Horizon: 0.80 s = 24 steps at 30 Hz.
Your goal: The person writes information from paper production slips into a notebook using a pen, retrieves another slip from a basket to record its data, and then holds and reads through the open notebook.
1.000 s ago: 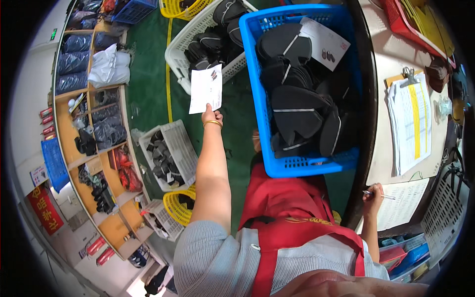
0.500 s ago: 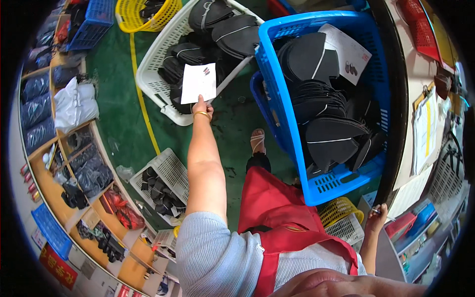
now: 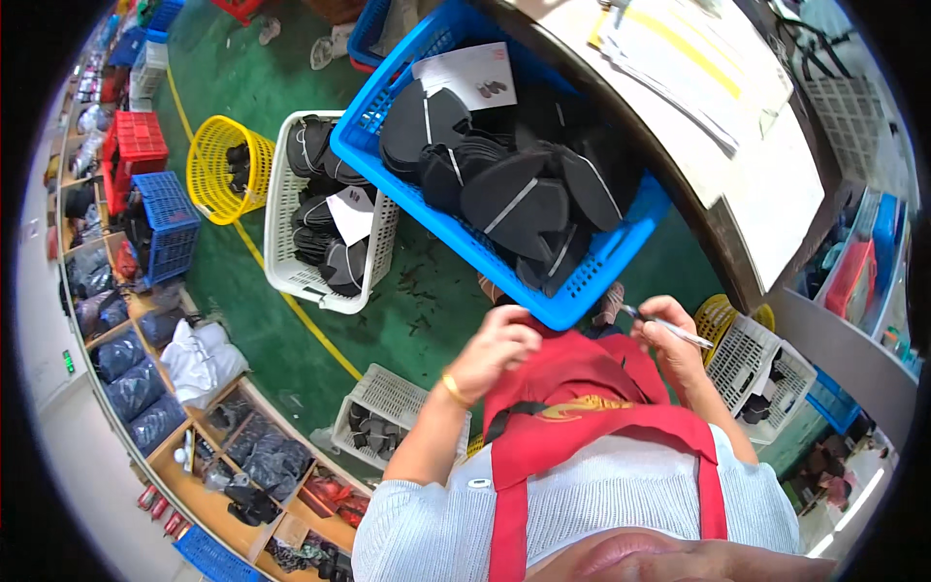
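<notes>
My left hand (image 3: 497, 351) is loosely curled in front of my red apron, its fingers a little apart and nothing visible in them. Just beyond it is the near corner of a big blue basket (image 3: 456, 221), which holds bundles of black sole-shaped pieces (image 3: 514, 199) tied with pale bands. In my right hand (image 3: 671, 341) a pen (image 3: 690, 335) lies between the fingers, right of that corner. A white basket (image 3: 281, 233) left of the blue one holds similar black bundles, with a white sheet (image 3: 351, 213) lying on them. Another printed sheet (image 3: 456, 73) rests in the blue basket.
A worktable (image 3: 669, 126) with papers and a clipboard stands at the right. Shelves (image 3: 175, 466) with bagged goods line the left. On the floor are a yellow basket (image 3: 199, 170), a small white crate (image 3: 388, 388) and stacked baskets (image 3: 747, 359) at my right.
My left hand has let go of the white sheet, which stays in the white basket, and has come back toward my body. My right hand has moved in from the table edge. The view has turned.
</notes>
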Available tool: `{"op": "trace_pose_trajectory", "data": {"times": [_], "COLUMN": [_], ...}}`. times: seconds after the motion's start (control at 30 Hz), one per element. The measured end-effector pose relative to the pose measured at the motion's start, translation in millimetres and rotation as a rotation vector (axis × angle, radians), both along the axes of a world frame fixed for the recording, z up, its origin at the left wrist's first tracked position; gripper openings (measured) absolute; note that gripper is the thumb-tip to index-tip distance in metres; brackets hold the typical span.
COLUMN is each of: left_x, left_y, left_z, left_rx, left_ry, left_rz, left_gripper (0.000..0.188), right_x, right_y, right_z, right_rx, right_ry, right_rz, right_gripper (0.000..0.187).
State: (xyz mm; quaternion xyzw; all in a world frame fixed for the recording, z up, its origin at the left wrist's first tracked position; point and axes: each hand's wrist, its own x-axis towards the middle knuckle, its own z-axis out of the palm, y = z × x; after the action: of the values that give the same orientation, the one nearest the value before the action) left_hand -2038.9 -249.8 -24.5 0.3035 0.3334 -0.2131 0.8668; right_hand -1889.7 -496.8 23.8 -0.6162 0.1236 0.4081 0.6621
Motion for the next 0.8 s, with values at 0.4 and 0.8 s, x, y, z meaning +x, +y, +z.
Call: {"op": "trace_pose_trajectory", "data": {"times": [0.4, 0.8], "left_x": [117.4, 117.2], "left_y": [-274.9, -303.2], "left_z": [143.2, 159.6], "left_rx": [0.853, 1.02], "left_ry": [-0.573, -0.57], "left_rz": [-0.209, -0.367], "left_gripper": [0.106, 0.109], "right_x": [40.8, 34.5], "right_y": [-190.2, -221.1], "right_z": [117.4, 125.4], "right_rx": [0.363, 0.102], "right_ry": [-0.474, -0.777], "right_rz": [0.172, 0.349], "right_gripper": [0.013, 0.009]}}
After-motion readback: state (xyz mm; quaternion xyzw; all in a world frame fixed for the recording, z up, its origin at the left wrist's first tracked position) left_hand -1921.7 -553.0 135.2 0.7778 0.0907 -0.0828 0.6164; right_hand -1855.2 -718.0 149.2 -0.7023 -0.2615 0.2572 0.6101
